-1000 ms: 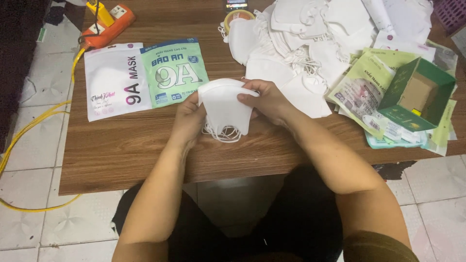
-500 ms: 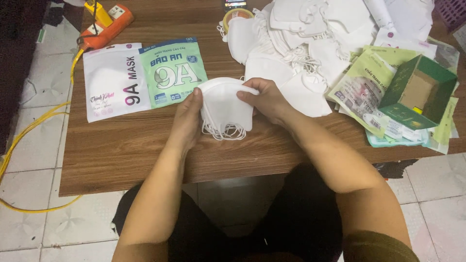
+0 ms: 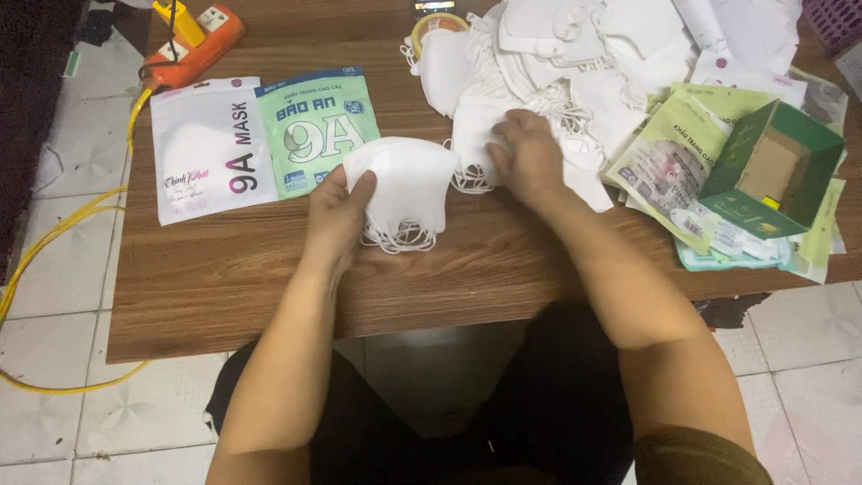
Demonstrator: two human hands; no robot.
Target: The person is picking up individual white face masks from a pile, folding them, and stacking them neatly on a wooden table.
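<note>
1. Nearest the camera, both forearms run up from the bottom of the frame onto the wooden worktop (image 3: 269, 269), elbows tucked low, wrists angled inward.
2. Left hand (image 3: 337, 211), centre-left: fingers clasped on a small stack of white masks (image 3: 404, 180), thumb on top, ear loops spilling out below the stack's lower edge.
3. Right hand (image 3: 530, 157), just right of centre: palm down, fingers curled onto a single white mask (image 3: 471, 135) at the near edge of the heap. It looks like a pinch, though whether the mask is properly gripped I cannot tell.
4. My read: this is the gathering step, one more mask being taken for the stack. Next it needs lifting clear of tangled loops and squaring onto the pile.
5. Farther up: the heap of loose masks (image 3: 611, 63) at upper centre, two flat mask packets (image 3: 260, 144) to the upper left, an open green carton (image 3: 772, 166) on the right.
</note>
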